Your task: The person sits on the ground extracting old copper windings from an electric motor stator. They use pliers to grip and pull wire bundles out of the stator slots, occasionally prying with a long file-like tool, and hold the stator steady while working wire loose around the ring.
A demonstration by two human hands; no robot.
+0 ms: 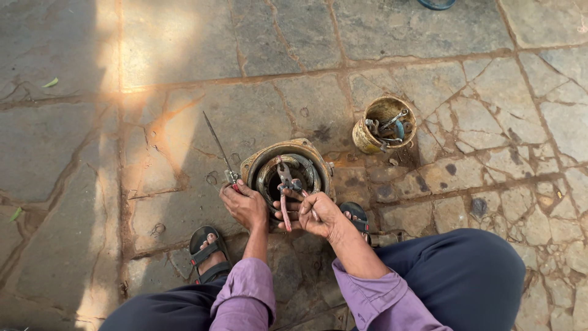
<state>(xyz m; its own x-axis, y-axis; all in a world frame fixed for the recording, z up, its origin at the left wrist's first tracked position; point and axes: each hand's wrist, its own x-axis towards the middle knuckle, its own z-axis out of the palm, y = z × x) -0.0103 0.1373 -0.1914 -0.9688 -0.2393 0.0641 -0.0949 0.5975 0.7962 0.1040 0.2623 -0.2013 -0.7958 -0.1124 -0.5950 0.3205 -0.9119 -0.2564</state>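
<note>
So the person's crouched on a cracked stone floor point(184, 61), sandalled feet tucked in, purple sleeves point(245, 294) pushed toward the wrists. Far left there's just a couple of small green leaves point(51, 82) on the slabs.

Moving in, the left hand point(245, 205) is closed around the handle end of a long thin screwdriver point(219, 147), whose shaft sticks up and away to the left. That hand sits right against the left rim of the motor housing point(288, 152), a round, rusty, yellowish shell standing open-side-up on the floor between the feet, with copper-looking windings point(267, 178) visible inside.

The right hand point(318, 214) is wrapped around the pink-red handles of a pair of pliers point(286, 184), and the nose pokes down into the housing's opening. Can't tell what the tips are biting on, too small.

Further right and a bit back, well apart from the housing, there's a small grimy yellow tin point(366, 140) stuffed with odd tools, one with a blue handle.
</note>
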